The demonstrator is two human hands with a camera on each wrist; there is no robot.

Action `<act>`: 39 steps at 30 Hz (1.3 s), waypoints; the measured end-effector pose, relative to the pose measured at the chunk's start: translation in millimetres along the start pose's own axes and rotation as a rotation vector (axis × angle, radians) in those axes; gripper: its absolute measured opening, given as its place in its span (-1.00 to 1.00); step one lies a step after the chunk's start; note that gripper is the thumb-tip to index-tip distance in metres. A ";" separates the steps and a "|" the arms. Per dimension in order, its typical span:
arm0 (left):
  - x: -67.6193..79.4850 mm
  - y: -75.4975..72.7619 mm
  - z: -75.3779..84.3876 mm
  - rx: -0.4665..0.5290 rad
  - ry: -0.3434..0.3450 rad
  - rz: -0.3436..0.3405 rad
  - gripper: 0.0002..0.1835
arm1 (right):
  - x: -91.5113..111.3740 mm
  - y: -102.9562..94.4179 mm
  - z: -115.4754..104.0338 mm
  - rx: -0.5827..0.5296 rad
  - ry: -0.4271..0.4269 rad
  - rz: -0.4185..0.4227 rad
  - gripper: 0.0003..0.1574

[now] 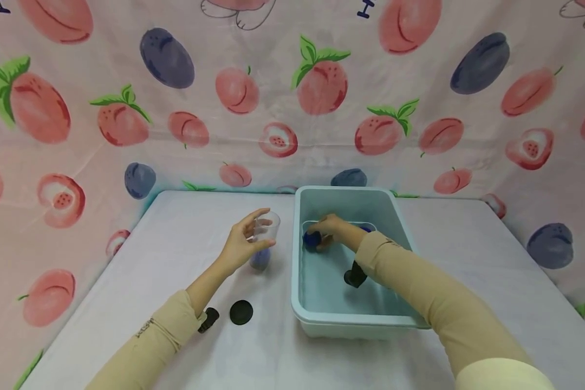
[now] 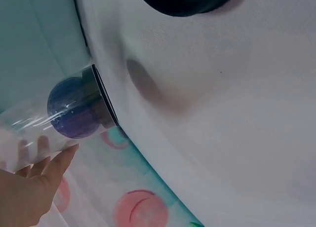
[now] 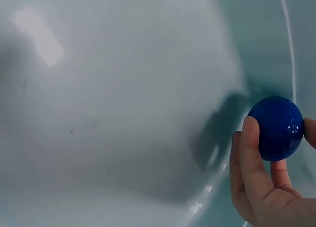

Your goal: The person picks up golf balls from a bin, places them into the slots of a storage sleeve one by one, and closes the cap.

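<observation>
My left hand (image 1: 239, 246) holds a clear plastic tube (image 1: 267, 226) near its top, the thumb on one side and the fingers on the other. A blue-purple ball (image 2: 74, 107) sits low inside the tube, just above its black base (image 2: 104, 97). Inside the light blue basin (image 1: 361, 318), near its left wall, my right hand (image 1: 338, 230) pinches a shiny dark blue ball (image 3: 275, 128) between thumb and fingers. More blue shows behind the right forearm, mostly hidden.
A small black object (image 1: 355, 276) lies in the basin, partly covered by the right sleeve. On the white table, a black disc (image 1: 241, 312) lies left of the basin, with another small black piece (image 1: 208, 319) beside the left cuff. Fruit-patterned cloth (image 1: 278, 140) hangs behind.
</observation>
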State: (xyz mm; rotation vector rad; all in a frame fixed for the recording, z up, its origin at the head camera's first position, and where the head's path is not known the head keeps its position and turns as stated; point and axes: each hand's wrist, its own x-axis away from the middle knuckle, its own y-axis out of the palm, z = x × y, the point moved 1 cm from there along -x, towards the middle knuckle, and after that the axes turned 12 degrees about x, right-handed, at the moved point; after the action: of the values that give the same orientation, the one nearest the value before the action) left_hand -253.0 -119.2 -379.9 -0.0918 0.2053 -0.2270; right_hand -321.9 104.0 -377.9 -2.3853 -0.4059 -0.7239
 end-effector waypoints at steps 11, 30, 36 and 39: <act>-1.4 2.3 -0.4 0.032 -0.009 0.003 -0.28 | 6.8 -13.2 -5.0 -0.083 -0.045 -0.027 -0.30; -7.6 6.9 2.1 0.042 0.011 0.026 -0.27 | 23.3 -33.7 -19.8 -0.212 -0.082 -0.093 -0.21; -9.7 8.9 3.4 0.065 0.013 0.033 -0.29 | 28.1 -35.4 -23.7 -0.297 -0.095 -0.139 -0.19; -11.1 10.3 3.8 0.080 0.011 0.036 -0.29 | 31.1 -36.4 -23.7 -0.313 -0.103 -0.151 -0.23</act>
State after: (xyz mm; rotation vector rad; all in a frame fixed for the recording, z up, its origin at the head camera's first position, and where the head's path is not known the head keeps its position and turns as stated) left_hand -260.6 -106.4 -375.2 -0.0078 0.2087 -0.2001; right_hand -322.4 120.6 -327.1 -2.7170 -0.5564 -0.7822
